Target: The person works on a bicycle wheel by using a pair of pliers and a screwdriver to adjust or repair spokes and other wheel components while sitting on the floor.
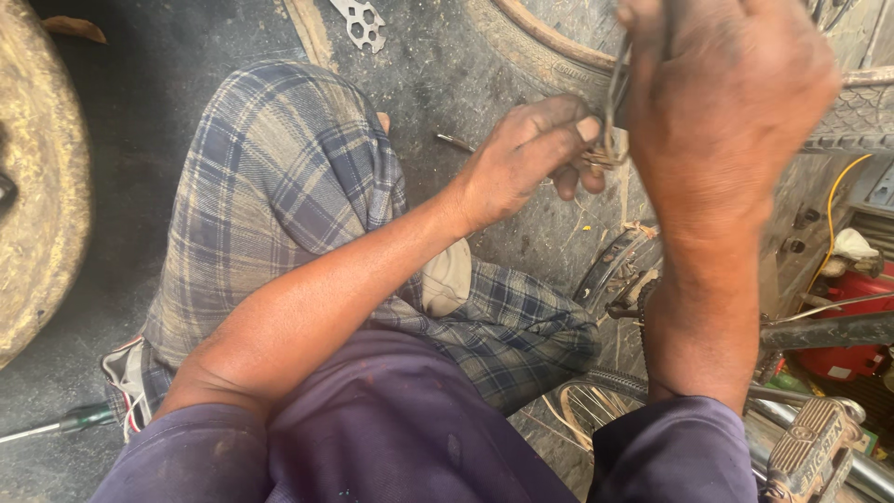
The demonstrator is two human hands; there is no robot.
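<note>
My right hand (722, 102) is raised close to the camera, closed around a thin metal tool, pliers by the look (615, 93), whose tip points down. My left hand (531, 158) reaches across my checked-cloth knee and pinches a small metal part (603, 160) right at the tool's tip. Both hands are grimy. The part is mostly hidden by my fingers. Behind them lies a worn bicycle tyre (535, 56) on the dark ground.
A flat multi-hole spanner (363, 23) lies on the ground at the top. A green-handled screwdriver (70, 421) lies at lower left. A large dusty tyre (37, 177) fills the left edge. Bicycle wheels, a pedal (815, 447) and a red object (852, 321) crowd the right.
</note>
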